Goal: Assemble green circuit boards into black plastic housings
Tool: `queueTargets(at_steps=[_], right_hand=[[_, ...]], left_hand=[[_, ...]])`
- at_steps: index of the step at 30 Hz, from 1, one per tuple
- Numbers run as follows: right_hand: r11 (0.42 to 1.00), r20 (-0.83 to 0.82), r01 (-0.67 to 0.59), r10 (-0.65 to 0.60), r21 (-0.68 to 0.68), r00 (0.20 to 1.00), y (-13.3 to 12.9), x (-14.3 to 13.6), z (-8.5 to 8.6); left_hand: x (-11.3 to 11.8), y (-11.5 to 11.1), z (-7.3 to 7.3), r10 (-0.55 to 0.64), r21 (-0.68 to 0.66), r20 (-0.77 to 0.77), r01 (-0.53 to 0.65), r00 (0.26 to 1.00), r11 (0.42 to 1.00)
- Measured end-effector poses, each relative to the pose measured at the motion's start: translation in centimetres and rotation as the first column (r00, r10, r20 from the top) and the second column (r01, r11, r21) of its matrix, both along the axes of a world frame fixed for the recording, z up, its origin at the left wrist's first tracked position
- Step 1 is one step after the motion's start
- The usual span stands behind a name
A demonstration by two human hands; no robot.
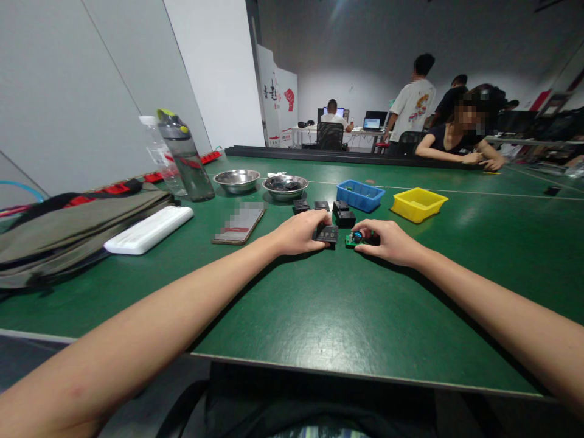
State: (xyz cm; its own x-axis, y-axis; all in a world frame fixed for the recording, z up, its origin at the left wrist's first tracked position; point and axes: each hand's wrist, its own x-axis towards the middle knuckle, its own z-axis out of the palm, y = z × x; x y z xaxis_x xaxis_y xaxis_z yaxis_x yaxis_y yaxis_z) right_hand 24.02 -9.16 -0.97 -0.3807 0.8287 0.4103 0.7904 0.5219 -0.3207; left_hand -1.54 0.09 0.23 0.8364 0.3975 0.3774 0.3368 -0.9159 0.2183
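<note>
My left hand [303,232] grips a black box [327,234] with pale letters on its face, low over the green table. Just to its right, the fingers of my right hand [383,242] are closed on a small green circuit board [350,240] that carries a blue round part. A narrow gap separates the box and the board. Behind them lie several more black boxes [345,218]. A blue tray [360,196] with small green pieces stands behind my right hand, and a yellow tray [418,205] is to its right.
Two metal bowls [237,180] stand at the back left, the right one holding dark parts. A phone [238,225], a white power bank [149,230], a grey bottle [189,164] and a bag [82,231] lie or stand on the left. A person leans on the table's far right.
</note>
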Motion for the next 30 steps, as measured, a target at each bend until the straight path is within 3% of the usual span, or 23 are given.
queueTargets(at_steps=[10, 17, 24, 30], right_hand=[[1.000, -0.003, 0.002, -0.002, -0.010, 1.000, -0.04, -0.03, 0.05], [1.000, -0.007, 0.006, -0.006, -0.010, 1.000, -0.07, -0.07, 0.08], [1.000, -0.010, 0.002, -0.002, -0.007, 1.000, 0.04, -0.04, -0.01], [1.000, -0.011, 0.000, 0.000, -0.007, 1.000, 0.09, -0.02, -0.10]], left_hand=[[0.01, 0.14, -0.14, -0.001, -0.002, -0.004, 0.001, 1.000, 1.000], [-0.11, -0.01, -0.09, -0.050, 0.093, -0.012, 0.051, 0.999, 0.994], [-0.02, -0.03, -0.06, -0.001, 0.069, 0.118, -0.007, 0.993, 0.998], [-0.12, 0.24, -0.23, -0.037, 0.060, 0.201, 0.026, 0.979, 0.998]])
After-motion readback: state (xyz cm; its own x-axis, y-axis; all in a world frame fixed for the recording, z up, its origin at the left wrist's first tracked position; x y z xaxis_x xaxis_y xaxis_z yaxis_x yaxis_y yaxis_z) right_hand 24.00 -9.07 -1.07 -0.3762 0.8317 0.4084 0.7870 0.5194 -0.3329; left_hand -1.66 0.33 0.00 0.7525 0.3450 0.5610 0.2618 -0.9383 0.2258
